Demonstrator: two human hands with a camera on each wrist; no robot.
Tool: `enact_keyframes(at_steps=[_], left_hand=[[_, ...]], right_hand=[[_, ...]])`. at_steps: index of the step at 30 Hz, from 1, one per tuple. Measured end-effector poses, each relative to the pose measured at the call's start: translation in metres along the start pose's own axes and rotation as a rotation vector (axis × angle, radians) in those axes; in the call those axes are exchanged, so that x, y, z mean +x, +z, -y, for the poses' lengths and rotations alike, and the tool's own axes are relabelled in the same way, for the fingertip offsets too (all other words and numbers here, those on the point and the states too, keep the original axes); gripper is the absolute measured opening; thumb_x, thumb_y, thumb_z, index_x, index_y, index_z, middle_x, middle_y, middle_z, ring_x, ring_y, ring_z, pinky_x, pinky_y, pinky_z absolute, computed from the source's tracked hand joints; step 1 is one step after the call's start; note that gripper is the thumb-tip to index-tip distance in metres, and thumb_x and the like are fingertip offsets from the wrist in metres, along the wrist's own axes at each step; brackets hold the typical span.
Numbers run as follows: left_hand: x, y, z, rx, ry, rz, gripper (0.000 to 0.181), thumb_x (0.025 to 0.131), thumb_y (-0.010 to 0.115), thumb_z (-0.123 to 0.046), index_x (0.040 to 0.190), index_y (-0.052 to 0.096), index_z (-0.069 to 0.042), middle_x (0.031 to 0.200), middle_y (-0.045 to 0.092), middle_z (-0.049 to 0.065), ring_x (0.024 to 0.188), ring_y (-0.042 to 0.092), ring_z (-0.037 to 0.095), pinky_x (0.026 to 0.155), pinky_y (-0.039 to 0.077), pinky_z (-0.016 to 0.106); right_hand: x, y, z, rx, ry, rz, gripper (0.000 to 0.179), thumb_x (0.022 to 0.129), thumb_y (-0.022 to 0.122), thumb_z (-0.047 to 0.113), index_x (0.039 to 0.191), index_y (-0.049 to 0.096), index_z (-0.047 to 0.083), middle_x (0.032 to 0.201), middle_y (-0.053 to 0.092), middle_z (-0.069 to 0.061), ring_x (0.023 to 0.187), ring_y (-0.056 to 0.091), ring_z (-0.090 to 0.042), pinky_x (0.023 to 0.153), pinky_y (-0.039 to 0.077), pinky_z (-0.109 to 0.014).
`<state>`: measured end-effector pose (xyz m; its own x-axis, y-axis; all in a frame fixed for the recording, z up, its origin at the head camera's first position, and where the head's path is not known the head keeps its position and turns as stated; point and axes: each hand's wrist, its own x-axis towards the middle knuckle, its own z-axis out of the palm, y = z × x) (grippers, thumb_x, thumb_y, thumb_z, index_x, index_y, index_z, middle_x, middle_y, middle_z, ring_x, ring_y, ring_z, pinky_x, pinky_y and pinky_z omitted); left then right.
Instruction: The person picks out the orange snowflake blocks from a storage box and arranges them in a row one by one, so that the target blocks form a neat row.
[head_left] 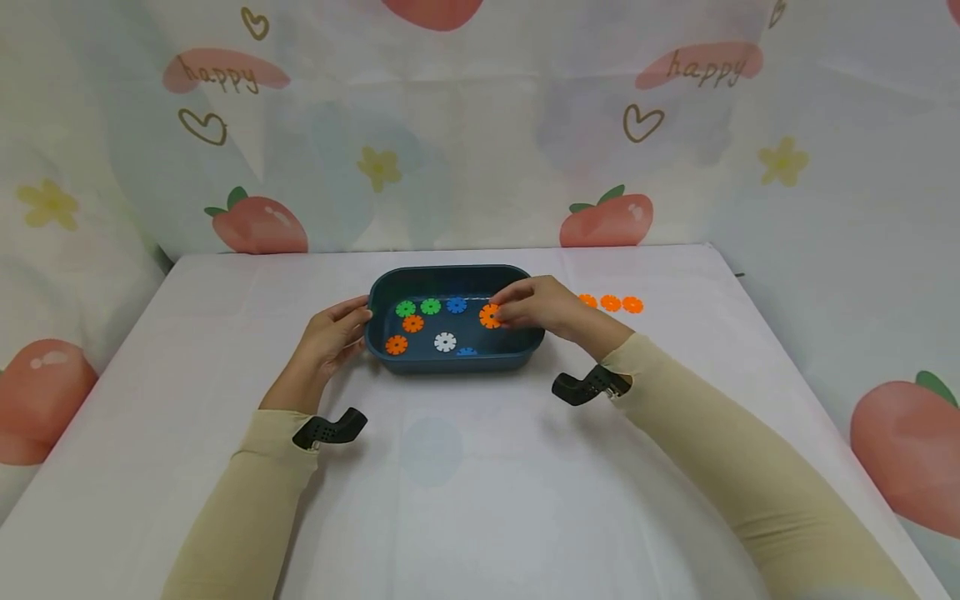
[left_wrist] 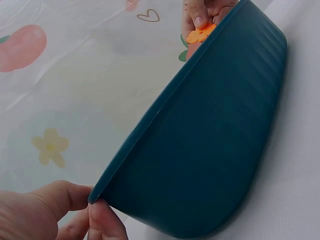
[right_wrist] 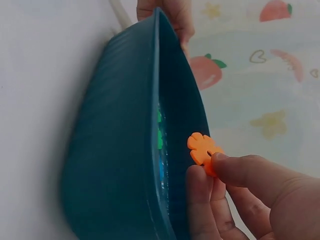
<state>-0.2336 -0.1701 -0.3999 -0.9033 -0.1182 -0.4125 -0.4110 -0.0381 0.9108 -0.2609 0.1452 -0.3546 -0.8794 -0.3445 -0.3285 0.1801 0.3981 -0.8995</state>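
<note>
A dark teal plastic basin (head_left: 450,364) stands on the table. My left hand (head_left: 335,337) pinches its left rim between thumb and fingers, as the left wrist view shows close up. Over the basin's right end, my right hand (head_left: 543,308) pinches an orange snowflake disc (right_wrist: 202,150) with thumb and fingertips, just inside the rim. On the basin's floor lie two green discs (head_left: 406,309), two blue discs (head_left: 457,305), a white disc (head_left: 445,342) and two orange discs (head_left: 412,323). One blue disc is partly hidden by the front wall.
Three orange discs (head_left: 611,303) lie in a row on the white table (head_left: 465,500) right of the basin, behind the right wrist. A printed cloth backdrop (head_left: 465,167) rises behind the table. Each wrist carries a black camera mount (head_left: 330,428).
</note>
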Motion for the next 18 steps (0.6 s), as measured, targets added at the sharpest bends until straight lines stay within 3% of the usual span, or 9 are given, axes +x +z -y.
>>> enact_keyframes(at_steps=[6,10,18], left_hand=[[0.000,-0.001,0.001,0.000,-0.002,-0.007,0.045,0.097,0.063,-0.024,0.141,0.055,-0.017,0.117,0.060,-0.002,0.088,0.059,0.007,0.068,0.052,0.015],[0.000,-0.002,0.001,0.001,-0.006,-0.009,0.045,0.097,0.064,-0.025,0.141,0.055,-0.018,0.122,0.060,-0.001,0.090,0.060,0.007,0.069,0.052,0.016],[0.002,-0.001,0.001,0.002,-0.013,-0.012,0.045,0.097,0.064,-0.025,0.141,0.056,-0.019,0.120,0.060,-0.001,0.088,0.059,0.007,0.068,0.051,0.016]], right_hand=[[-0.005,-0.009,0.002,-0.010,-0.007,0.021,0.032,0.093,0.066,0.005,0.124,0.063,-0.004,0.122,0.062,-0.017,0.096,0.067,-0.021,0.093,0.053,-0.037],[-0.007,-0.016,0.003,-0.031,0.005,0.023,0.033,0.093,0.066,0.006,0.124,0.063,-0.003,0.124,0.062,-0.018,0.106,0.066,-0.031,0.094,0.052,-0.039],[-0.011,-0.037,-0.003,-0.044,0.042,0.003,0.037,0.095,0.064,0.007,0.129,0.060,-0.004,0.125,0.062,-0.021,0.112,0.065,-0.032,0.095,0.052,-0.037]])
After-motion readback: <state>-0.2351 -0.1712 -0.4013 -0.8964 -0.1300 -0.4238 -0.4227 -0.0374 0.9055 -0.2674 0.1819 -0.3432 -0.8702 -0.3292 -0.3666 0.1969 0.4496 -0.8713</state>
